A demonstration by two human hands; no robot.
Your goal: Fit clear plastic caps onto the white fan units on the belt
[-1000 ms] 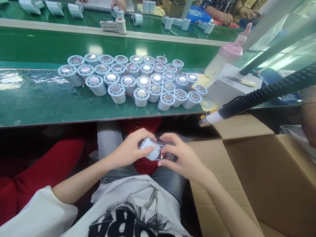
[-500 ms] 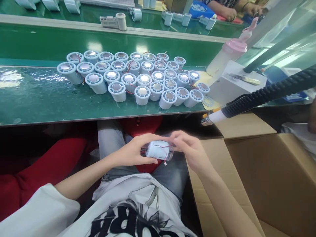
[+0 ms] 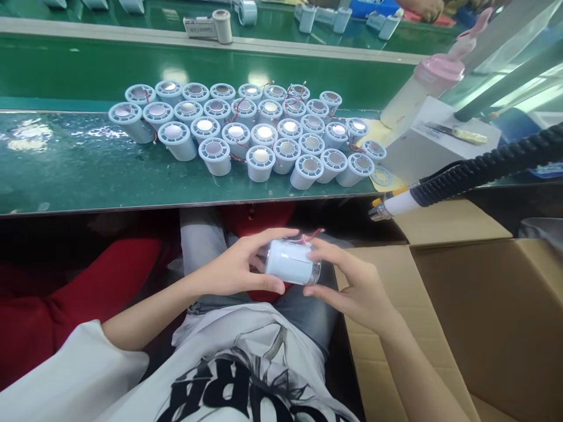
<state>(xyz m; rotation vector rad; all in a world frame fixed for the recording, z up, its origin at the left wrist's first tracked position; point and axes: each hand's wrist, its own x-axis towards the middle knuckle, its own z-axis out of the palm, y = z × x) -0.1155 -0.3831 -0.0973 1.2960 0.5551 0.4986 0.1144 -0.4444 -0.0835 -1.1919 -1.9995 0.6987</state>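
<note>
Over my lap, both hands hold one pale blue cylindrical part (image 3: 288,262) lying on its side, with thin red wires at its top. My left hand (image 3: 240,266) grips its left end, thumb below and fingers curled over the top. My right hand (image 3: 352,281) pinches its right end with fingertips. On the green bench above stand several identical pale blue cylinders (image 3: 259,132) upright in rows, shiny discs facing up, some with red wires.
An open cardboard box (image 3: 461,316) sits at my right. A black corrugated hose with a white nozzle (image 3: 404,203) hangs over the box. A pink-capped bottle (image 3: 422,88) and a white box (image 3: 433,143) stand at the bench's right. More parts lie on the far conveyor.
The cylinder has been turned in my hands and raised slightly; its wires now point up. My right hand shifted from above the part to its right end.
</note>
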